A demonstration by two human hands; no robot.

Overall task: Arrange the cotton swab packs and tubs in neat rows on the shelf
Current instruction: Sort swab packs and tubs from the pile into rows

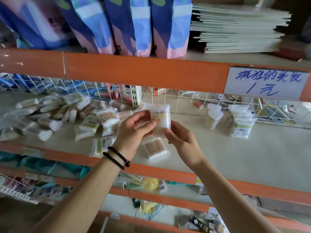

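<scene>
My left hand (134,130) and right hand (180,140) hold a clear plastic tub of white-tipped swabs (160,121) | upright | above cream shelf (218,157)

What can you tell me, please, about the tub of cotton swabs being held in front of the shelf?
The tub is a clear plastic cylinder, held roughly upright above the shelf. It is packed with swabs standing on end, white tips at the top; a pale label shows on its side. The left hand grips its left side, and the right hand pinches its lower right edge. It touches nothing else.
</scene>
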